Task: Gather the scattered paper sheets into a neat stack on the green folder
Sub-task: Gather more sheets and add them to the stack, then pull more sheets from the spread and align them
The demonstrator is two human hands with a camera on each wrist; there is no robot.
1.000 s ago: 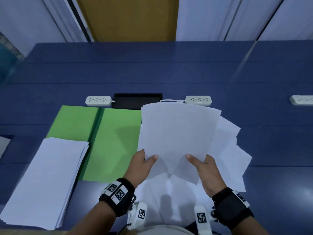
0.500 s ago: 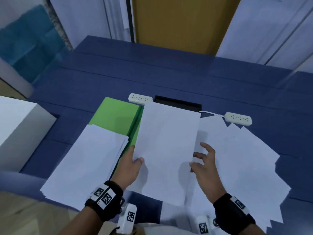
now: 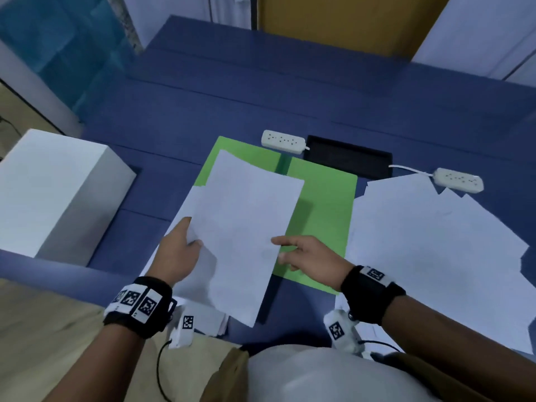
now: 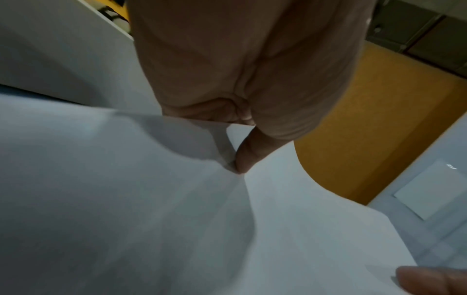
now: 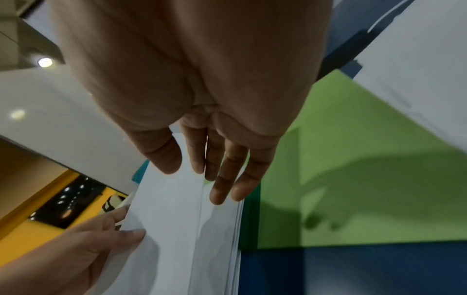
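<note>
A white paper sheet (image 3: 246,227) hangs tilted over the left half of the open green folder (image 3: 322,204). My left hand (image 3: 193,242) pinches the sheet's left edge, thumb on top (image 4: 241,161). My right hand (image 3: 282,250) is beside the sheet's right edge with straight fingers (image 5: 222,179) that touch it and grip nothing. Under the held sheet lies a stack of sheets (image 3: 193,204) on the folder's left half, its near end past the folder's edge. Several scattered sheets (image 3: 435,242) overlap on the table to the right of the folder.
A large white box (image 3: 58,192) stands at the left on the blue table (image 3: 232,97). Two white power strips (image 3: 282,140) (image 3: 459,179) and a black recessed panel (image 3: 348,158) lie behind the folder. The table's near edge is just in front of my body.
The sheet has moved left from above the scattered pile to above the stack on the folder. My right hand has released it and straightened its fingers; the left hand still holds it.
</note>
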